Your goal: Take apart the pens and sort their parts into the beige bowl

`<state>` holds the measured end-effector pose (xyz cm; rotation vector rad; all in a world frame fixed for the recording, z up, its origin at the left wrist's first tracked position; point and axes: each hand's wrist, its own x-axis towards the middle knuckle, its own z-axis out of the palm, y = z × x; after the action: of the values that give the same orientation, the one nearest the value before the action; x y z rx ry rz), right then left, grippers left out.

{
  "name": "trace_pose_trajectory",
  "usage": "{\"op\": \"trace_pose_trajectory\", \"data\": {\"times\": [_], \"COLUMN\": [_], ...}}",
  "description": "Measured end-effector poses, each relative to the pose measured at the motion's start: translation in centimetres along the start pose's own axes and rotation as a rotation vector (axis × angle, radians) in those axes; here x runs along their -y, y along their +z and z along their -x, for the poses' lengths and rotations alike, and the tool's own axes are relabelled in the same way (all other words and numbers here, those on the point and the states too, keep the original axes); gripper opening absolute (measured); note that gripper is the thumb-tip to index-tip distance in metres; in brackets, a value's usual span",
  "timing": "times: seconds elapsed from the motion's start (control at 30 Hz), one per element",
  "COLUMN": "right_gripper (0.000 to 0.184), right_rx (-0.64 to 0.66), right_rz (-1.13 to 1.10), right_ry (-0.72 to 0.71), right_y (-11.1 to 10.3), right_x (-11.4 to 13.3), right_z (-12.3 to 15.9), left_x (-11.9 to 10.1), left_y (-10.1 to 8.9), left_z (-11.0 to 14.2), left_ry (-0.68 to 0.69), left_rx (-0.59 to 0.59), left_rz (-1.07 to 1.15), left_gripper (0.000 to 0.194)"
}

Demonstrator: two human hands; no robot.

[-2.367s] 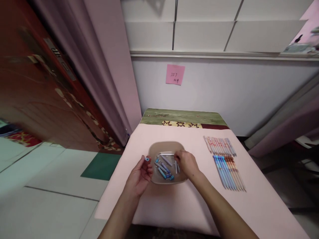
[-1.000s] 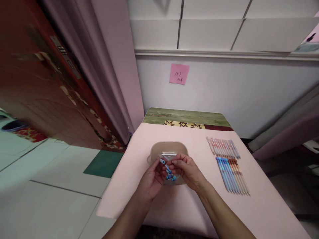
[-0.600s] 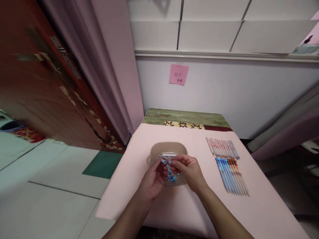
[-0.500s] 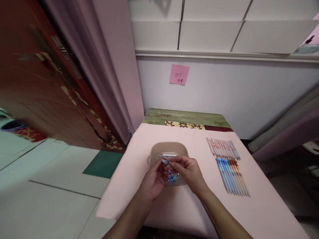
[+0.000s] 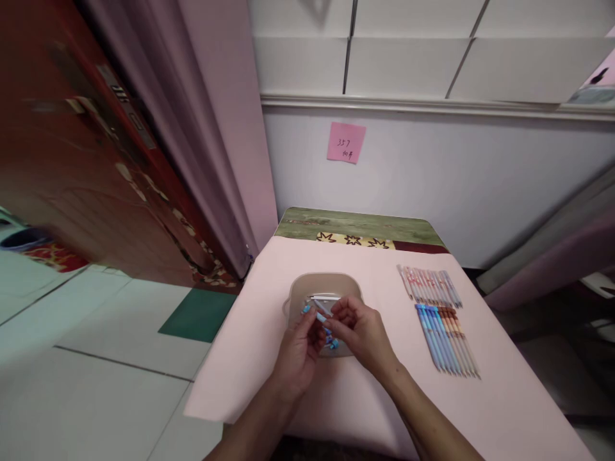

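Note:
Above a beige plastic basin [image 5: 327,280], my two hands meet over a small light-blue pen barrel [image 5: 320,317]. My left hand [image 5: 298,351] pinches it between thumb and fingers, and a bright blue end piece [image 5: 306,309] shows just past the left thumb. The fingertips of my right hand [image 5: 360,326] close on the barrel's right end, partly hiding it. Inside the basin lie a thin white pen refill [image 5: 325,298] and several small blue pen parts [image 5: 331,344]; my hands cover some of its contents.
On the right of the pink-covered table [image 5: 254,333] lie a row of pinkish pens [image 5: 429,287] and, nearer, a row of blue and brown pens [image 5: 446,339]. A pink note [image 5: 346,142] is stuck on the wall behind. A red-brown door [image 5: 96,160] stands at left.
The barrel has turned: its open end faced me before, and now it lies sideways between both hands with a bright blue piece at its left end. My right fingers have closed onto it.

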<state>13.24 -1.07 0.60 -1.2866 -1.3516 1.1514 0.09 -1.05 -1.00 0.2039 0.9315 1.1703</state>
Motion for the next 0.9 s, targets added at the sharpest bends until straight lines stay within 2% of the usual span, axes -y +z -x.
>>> {"op": "trace_pose_trajectory", "data": {"times": [0.1, 0.23, 0.3, 0.37, 0.47, 0.6, 0.7, 0.8, 0.9], "right_gripper": [0.033, 0.042, 0.04, 0.038, 0.03, 0.016, 0.014, 0.018, 0.021], "right_rx": [0.01, 0.105, 0.059, -0.033, -0.113, -0.125, -0.08, -0.004, 0.029], "right_rz": [-0.089, -0.289, -0.329, -0.293, -0.018, 0.586, 0.92, 1.104, 1.153], "right_ry": [0.09, 0.215, 0.194, 0.14, 0.059, -0.04, -0.003, 0.058, 0.079], "right_y": [-0.1, -0.3, -0.8, -1.5, -2.8, -3.4, -3.1, -2.7, -2.5], "right_x": [-0.6, -1.2, -1.3, -1.6, -2.2, -3.0, -3.2, -3.3, -3.5], "right_z": [-0.4, -0.6, -0.6, -0.7, -1.2, -2.1, -3.0, -3.9, -4.7], "left_x": [0.3, -0.4, -1.3, -2.2, -3.1, -3.5, -3.9, -4.3, -4.5], "left_y": [-0.1, -0.4, -0.5, -0.6, -0.7, -0.8, -1.0, -1.2, -1.4], "left_z": [0.1, -0.1, -0.3, -0.5, -0.6, -0.6, -0.5, -0.5, -0.4], "left_ry": [-0.036, -0.138, -0.165, -0.111, -0.077, -0.095, -0.066, -0.044, -0.045], "left_rx": [-0.007, 0.012, -0.007, -0.055, -0.094, -0.096, -0.102, -0.105, -0.111], "left_rz": [0.009, 0.054, 0.11, 0.17, 0.19, 0.21, 0.222, 0.216, 0.208], "left_gripper": [0.012, 0.011, 0.013, 0.014, 0.013, 0.013, 0.014, 0.012, 0.012]}}
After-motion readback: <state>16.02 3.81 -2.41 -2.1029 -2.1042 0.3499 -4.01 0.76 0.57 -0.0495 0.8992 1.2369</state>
